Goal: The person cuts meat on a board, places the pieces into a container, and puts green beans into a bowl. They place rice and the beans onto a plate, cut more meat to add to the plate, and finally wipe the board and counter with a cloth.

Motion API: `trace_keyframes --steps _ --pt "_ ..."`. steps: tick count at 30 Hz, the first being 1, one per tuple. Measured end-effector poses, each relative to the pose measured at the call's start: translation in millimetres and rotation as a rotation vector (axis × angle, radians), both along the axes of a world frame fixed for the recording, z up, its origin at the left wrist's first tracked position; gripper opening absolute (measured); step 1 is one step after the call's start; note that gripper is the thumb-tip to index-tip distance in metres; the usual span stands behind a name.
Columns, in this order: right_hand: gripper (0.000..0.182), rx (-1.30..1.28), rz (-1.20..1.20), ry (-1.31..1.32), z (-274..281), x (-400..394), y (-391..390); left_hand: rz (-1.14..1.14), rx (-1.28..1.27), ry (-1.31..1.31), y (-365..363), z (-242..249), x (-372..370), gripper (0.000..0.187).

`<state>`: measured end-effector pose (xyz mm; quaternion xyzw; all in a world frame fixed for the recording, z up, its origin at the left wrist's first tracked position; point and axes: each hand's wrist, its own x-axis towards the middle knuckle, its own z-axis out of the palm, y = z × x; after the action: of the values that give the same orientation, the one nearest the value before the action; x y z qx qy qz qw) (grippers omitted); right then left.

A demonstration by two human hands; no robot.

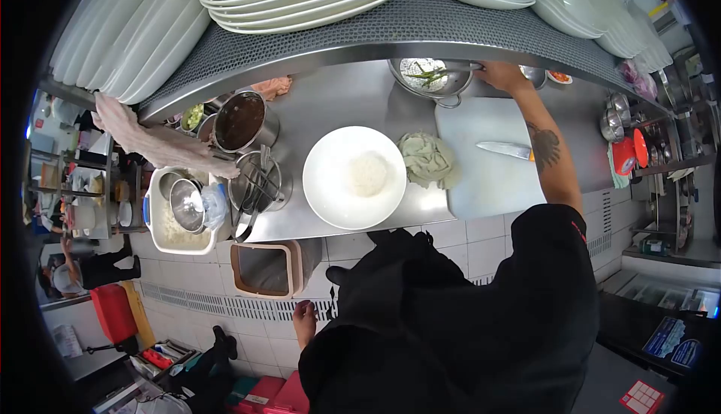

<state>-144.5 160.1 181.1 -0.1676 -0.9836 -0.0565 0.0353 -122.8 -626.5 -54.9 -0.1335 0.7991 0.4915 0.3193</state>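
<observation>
My right hand [499,75] reaches to the back of the steel counter, its fingers at the rim of a metal colander [456,84] and partly hidden under the shelf edge. Green stalks [426,76] lie on something white in the colander. Down at my side, away from the counter, hangs my left hand [305,316], its fingers too small to make out. A white plate [330,189] holds a round white mound [368,174]. Beside it sits a crumpled green cloth [426,160], against a white cutting board [488,181] with a knife [505,148] on it.
Stacked white plates [300,1] fill the overhead shelf [315,52]. On the left are a pot of dark sauce [240,120], a utensil pot [279,181] and a white tub [154,215]. A bin [300,264] stands below. Other people are at the far left.
</observation>
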Motion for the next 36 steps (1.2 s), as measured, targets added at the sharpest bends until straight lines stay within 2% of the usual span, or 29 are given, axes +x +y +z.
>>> trace_keyframes --steps 6,15,21,30,35,36 --pt "0.041 -0.035 0.08 -0.056 -42 -7 35 0.024 -0.035 -0.007 -12 -8 2 0.029" --pt "0.04 -0.025 0.042 -0.147 -44 -26 28 0.045 -0.056 -0.034 -22 -19 27 0.031" --pt "0.037 -0.039 0.012 -0.042 -64 -25 36 0.048 -0.041 -0.035 -15 -21 34 0.029" --pt "0.029 -0.058 -0.08 0.049 -38 -12 9 0.047 -0.091 -0.013 -10 -20 30 0.027" --pt "0.028 -0.07 0.046 0.145 1 3 -22 -0.001 -0.17 -0.017 7 2 25 0.023" --pt "0.028 -0.092 0.059 0.161 8 4 -34 0.005 -0.157 0.094 2 -14 30 0.024"
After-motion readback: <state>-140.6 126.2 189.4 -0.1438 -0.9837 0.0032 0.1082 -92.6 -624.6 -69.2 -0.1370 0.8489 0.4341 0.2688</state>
